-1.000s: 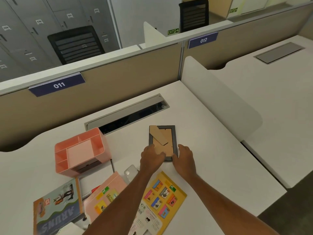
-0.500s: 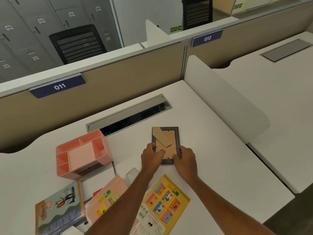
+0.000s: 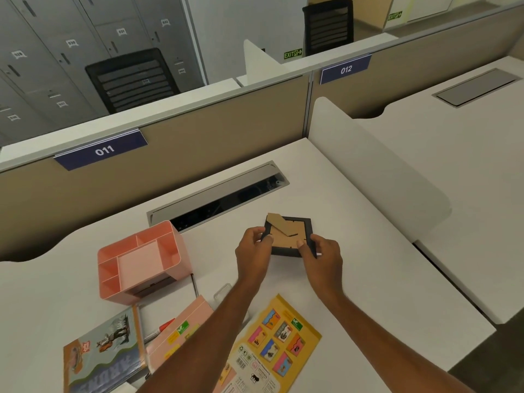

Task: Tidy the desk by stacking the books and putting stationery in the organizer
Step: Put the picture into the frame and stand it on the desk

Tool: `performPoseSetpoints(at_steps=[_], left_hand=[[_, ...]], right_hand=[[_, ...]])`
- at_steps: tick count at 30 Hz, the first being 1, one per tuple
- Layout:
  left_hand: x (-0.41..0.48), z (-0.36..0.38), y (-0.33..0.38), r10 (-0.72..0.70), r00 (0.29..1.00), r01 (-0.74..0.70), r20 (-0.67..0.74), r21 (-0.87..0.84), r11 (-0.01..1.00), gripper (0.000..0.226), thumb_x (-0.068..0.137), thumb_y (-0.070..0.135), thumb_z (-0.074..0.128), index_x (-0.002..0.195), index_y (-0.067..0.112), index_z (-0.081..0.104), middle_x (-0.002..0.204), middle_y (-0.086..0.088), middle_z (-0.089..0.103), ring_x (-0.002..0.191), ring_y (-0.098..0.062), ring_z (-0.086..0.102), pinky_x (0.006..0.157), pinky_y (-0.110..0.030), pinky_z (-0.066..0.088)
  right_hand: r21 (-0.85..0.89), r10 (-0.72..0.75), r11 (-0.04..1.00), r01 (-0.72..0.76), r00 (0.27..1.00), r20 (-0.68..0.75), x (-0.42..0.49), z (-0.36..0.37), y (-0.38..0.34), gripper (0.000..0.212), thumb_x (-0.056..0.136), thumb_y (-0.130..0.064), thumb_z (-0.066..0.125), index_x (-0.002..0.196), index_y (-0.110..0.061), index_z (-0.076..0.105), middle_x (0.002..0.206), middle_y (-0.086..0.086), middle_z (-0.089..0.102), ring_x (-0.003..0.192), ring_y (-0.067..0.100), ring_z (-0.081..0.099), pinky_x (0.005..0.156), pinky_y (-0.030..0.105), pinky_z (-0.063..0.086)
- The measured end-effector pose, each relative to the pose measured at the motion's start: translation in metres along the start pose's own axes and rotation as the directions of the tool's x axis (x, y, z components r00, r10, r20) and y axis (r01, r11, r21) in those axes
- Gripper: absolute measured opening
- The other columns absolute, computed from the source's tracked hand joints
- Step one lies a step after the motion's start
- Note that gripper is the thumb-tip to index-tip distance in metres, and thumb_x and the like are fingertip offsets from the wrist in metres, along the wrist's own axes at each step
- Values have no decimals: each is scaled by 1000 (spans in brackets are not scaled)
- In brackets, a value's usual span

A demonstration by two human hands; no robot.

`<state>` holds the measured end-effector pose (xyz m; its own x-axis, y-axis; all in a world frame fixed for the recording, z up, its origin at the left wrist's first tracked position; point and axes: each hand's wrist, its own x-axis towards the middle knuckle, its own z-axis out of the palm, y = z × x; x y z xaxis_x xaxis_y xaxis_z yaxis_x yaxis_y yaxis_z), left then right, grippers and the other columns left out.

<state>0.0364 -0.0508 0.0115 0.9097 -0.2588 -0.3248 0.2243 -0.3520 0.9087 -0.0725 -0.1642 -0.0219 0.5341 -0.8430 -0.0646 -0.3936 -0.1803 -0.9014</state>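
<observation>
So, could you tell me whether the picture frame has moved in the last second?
Yes. The left hand and right hand have tipped the picture frame up, near edge off the desk; its far edge stays about as near the cable slot.

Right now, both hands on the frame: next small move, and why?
Probably tip the frame upright and stand it on its cardboard stand, which sticks out past the rim. The left hand and right hand grip its near corners, back side up, and bare desk lies just behind it.
</observation>
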Motion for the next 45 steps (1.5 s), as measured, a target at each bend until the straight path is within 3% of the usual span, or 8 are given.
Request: performPoseSetpoints(at_steps=[8,16,22,25,27,31,39,45], left_hand=[[9,-1,29,50,999,-49,1,-131,990,22,101,19,63,124,22,65,100,9,65,90,-9,61,69,-17,45],[21,-2,46,170,984,-166,57,-65,984,26,103,30,63,129,24,69,121,7,71,110,-8,65,89,-17,51],[34,1,62,195,976,-193,93,-29,981,22,106,40,55,118,27,69,112,3,71,105,-16,65,61,-5,48],[38,5,66,214,971,-214,105,-9,977,22,109,38,50,118,24,65,115,-1,67,106,-18,62,56,-1,45],[41,8,67,214,970,-216,113,2,976,22,110,37,47,116,23,62,114,-2,67,100,-14,61,55,-2,44],[46,11,73,198,970,-201,142,8,980,24,110,35,45,115,17,60,109,-4,67,88,-9,61,52,-3,43],[58,13,75,176,971,-178,163,0,984,21,108,40,49,110,23,61,107,0,70,98,-13,68,56,-9,50],[60,14,70,196,968,-199,157,-1,980,19,107,43,50,110,27,61,107,0,71,101,-15,69,63,-15,55]], right_hand=[[191,4,981,17,994,-109,17,-6,-30,34,97,-42,70,121,-19,65,113,-3,60,98,11,63,70,6,51],[129,-17,991,31,994,-106,49,-4,-41,38,97,-54,64,110,-18,68,108,1,61,93,12,62,69,10,48],[27,1,1000,0,1000,-26,77,-8,-47,52,93,-72,54,102,-23,66,105,1,62,96,17,65,73,23,58],[18,7,1000,-8,999,51,91,-17,-55,58,95,-72,53,92,-16,66,98,4,67,85,11,66,56,10,48],[10,74,997,-76,989,127,102,-23,-61,64,97,-72,49,91,-10,64,94,5,68,82,11,62,60,13,48],[96,253,946,-310,889,381,129,-29,-65,85,88,-88,35,107,-14,71,105,5,76,104,22,66,99,43,47],[-111,417,885,-451,668,616,176,-23,-54,74,87,-82,52,123,-20,71,118,6,76,118,28,64,112,50,40],[-187,453,876,-444,626,635,183,-12,-58,55,90,-69,63,113,-20,72,117,6,74,115,27,62,104,50,40]])
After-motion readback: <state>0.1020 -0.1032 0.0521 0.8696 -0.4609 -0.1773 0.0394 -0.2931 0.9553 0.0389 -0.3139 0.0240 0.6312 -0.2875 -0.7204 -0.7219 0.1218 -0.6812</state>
